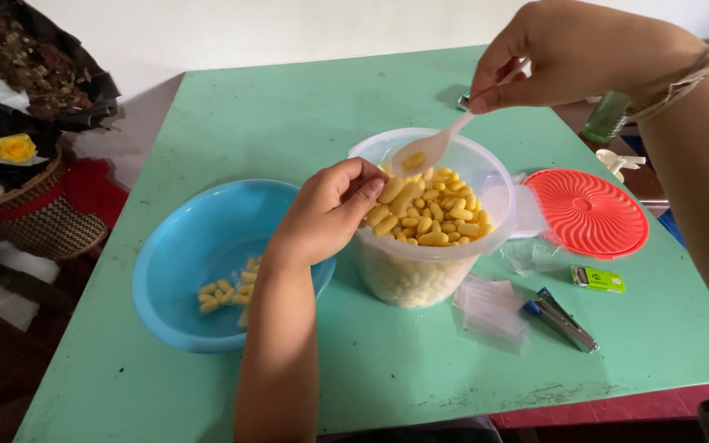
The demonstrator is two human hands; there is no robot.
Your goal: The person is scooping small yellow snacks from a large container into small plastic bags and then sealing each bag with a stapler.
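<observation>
Scooping yellow snacks (424,215) with spoon (425,151), pinched in right hand (568,51). Left hand (330,209) gripping tub (420,262) rim, mid-table (305,107). Few pieces lying in blue bowl (186,246) near left edge; tub nearly full, most remaining.

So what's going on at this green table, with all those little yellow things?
A person is working over a clear plastic tub full of small yellow snack pieces. The left hand grips the tub's rim, while the right hand holds a white plastic spoon with one piece in its bowl, above the tub. Beside it a blue bowl holds a few of the same pieces. The tub's red lid, a stapler and small clear bags lie on the table.
</observation>
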